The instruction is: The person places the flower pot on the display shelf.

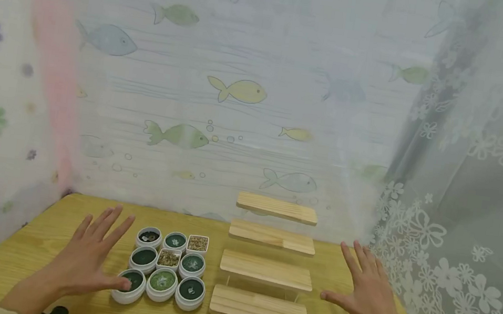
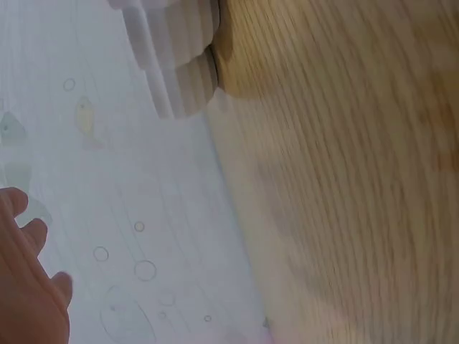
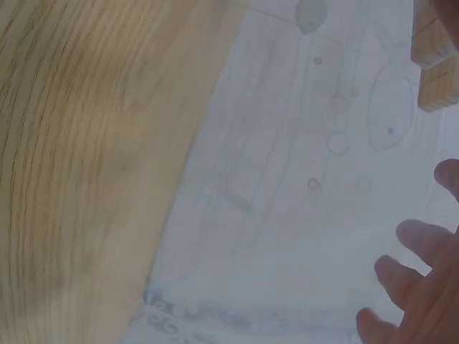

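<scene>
My left hand (image 1: 87, 257) is spread in the air at the left, its thumb over the front-left pot in the head view; whether it touches cannot be told. Beside it stand white pots in rows. Round ones hold dark green filling, such as the front-right pot (image 1: 190, 293), and one is lighter green (image 1: 162, 280). Two square pots (image 1: 197, 244) hold tan, grainy bits. A stepped wooden rack (image 1: 260, 307) with several pale shelves stands right of the pots. My right hand (image 1: 364, 294), fingers spread and holding nothing, hovers to the right of the rack.
Everything stands on a wood-grain table (image 1: 88, 310). A fish-print curtain (image 1: 231, 165) hangs behind its back edge, and a sheer flowered curtain (image 1: 436, 277) hangs along the right side. Black straps (image 1: 54, 313) show at the wrists.
</scene>
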### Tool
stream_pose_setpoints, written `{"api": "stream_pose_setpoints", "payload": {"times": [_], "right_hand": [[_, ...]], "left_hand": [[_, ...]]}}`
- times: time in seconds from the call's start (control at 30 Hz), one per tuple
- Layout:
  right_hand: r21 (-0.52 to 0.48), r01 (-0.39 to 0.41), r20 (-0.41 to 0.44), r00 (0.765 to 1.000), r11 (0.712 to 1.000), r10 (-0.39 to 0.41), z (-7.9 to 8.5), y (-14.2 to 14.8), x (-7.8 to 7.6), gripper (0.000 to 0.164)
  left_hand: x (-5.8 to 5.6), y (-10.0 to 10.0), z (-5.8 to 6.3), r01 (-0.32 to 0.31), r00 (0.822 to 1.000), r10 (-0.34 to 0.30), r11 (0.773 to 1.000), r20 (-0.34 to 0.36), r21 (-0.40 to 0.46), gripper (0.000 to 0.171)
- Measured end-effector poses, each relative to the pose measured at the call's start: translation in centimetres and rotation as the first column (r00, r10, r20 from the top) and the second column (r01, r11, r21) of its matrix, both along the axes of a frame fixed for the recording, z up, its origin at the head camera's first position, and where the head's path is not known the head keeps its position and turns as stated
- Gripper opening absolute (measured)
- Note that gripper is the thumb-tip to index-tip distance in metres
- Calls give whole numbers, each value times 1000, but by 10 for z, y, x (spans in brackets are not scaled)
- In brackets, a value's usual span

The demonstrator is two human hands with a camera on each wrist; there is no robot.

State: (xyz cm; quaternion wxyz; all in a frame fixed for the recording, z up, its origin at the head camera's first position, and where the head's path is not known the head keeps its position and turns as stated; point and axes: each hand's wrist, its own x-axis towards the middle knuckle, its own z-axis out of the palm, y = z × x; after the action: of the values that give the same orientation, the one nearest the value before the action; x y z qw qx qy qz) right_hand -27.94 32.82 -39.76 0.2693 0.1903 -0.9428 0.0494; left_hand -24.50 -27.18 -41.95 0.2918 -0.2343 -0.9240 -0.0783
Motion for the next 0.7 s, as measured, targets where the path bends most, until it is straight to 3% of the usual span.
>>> {"api": "stream_pose_setpoints", "payload": {"times": [0.17, 0.4, 0.7], "right_hand": [[-34, -39, 7, 999, 999, 39, -2, -3, -2, 111], [-150, -66, 118, 989, 986, 84, -2, -11, 2, 103], [-345, -143, 196, 956, 928, 220, -9, -25, 2, 93]], "left_hand": [[4, 3, 0, 38, 996, -45, 995, 81, 91, 124], [13, 7, 0, 64, 984, -93, 981, 153, 183, 126], [18, 16, -5, 123, 961, -191, 943, 200, 309, 124]]}}
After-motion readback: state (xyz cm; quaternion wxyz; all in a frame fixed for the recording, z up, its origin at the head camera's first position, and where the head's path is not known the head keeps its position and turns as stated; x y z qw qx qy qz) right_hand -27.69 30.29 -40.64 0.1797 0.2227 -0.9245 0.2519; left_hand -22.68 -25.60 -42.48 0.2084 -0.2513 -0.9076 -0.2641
